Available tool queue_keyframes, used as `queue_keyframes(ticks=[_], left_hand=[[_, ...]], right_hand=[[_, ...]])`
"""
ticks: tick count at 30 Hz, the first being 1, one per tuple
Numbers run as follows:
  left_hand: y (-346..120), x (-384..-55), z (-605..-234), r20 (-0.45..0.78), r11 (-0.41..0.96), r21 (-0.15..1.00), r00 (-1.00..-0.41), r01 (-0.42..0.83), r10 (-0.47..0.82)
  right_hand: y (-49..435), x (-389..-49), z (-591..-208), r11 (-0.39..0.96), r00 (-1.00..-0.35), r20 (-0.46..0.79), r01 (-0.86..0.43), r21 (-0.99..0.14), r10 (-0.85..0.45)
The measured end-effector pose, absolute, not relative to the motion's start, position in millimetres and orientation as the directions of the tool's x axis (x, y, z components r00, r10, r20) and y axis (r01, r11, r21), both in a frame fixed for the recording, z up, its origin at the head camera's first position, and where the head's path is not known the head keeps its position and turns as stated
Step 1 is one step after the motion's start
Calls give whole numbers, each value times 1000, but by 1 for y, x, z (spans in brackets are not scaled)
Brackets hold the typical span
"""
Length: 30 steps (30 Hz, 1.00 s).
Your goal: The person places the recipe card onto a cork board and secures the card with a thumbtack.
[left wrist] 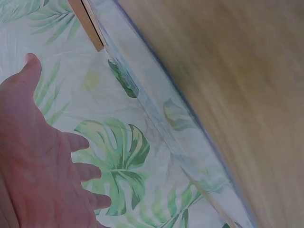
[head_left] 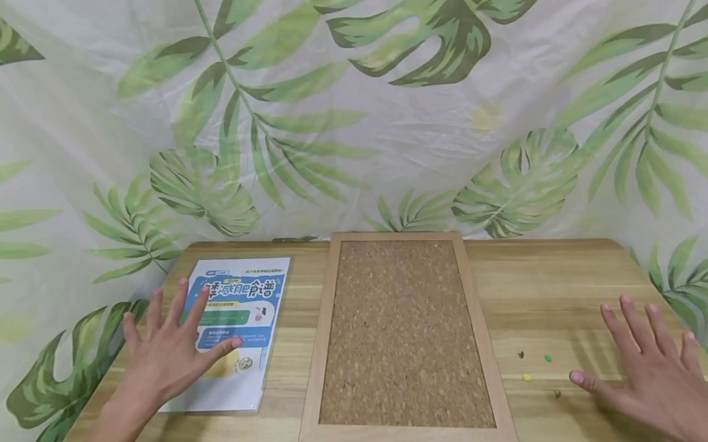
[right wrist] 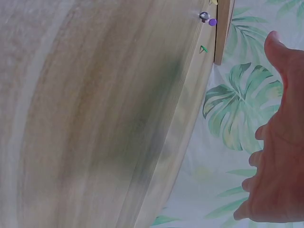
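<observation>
From the head view, the left hand [head_left: 170,357] hovers over a leaflet [head_left: 258,327] on the counter [head_left: 552,285], left of the cork board [head_left: 406,331]; it looks light, bendy and slippery, best pinched at an edge. The board's stiff-looking frame [head_left: 316,381] invites a side grip. The right hand [head_left: 663,375] is near small pins [head_left: 548,358], likely sharp: take the heads. Left wrist view: fingers [left wrist: 88,172] apart, holding nothing. Right wrist view: likewise.

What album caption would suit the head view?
Left hand over a printed sheet, right hand near pushpins, corkboard between them.
</observation>
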State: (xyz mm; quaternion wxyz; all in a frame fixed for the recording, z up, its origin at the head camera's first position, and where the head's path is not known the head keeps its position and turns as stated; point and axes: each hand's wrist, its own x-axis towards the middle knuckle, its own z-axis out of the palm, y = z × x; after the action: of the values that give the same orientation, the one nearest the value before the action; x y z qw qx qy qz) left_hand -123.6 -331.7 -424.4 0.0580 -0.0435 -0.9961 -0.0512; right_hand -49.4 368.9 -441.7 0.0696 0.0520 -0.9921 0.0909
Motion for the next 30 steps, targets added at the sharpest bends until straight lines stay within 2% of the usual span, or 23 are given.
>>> queue_keyframes(ticks=[5, 10, 16, 19, 24, 30], left_hand=[[-335, -124, -423, 76, 987, 132, -994, 90, 80], [-340, -126, -420, 21, 973, 214, -997, 83, 80], [-347, -127, -418, 9, 960, 268, -996, 86, 87], [-353, -130, -418, 23, 952, 287, -995, 103, 101], [-366, -139, -418, 6, 908, 406, -994, 103, 110], [-387, -146, -420, -65, 871, 492, -996, 22, 62]], right_hand=[[369, -51, -440, 968, -978, 168, -159, -196, -126], [369, -50, -443, 947, -970, 178, -208, -246, -167], [370, -52, -445, 912, -957, 212, -258, -318, -197], [370, -54, -443, 892, -963, 197, -249, -377, -186], [367, -57, -438, 860, -978, 131, -204, -468, -161], [364, -61, -436, 851, -977, 119, -212, -480, -176]])
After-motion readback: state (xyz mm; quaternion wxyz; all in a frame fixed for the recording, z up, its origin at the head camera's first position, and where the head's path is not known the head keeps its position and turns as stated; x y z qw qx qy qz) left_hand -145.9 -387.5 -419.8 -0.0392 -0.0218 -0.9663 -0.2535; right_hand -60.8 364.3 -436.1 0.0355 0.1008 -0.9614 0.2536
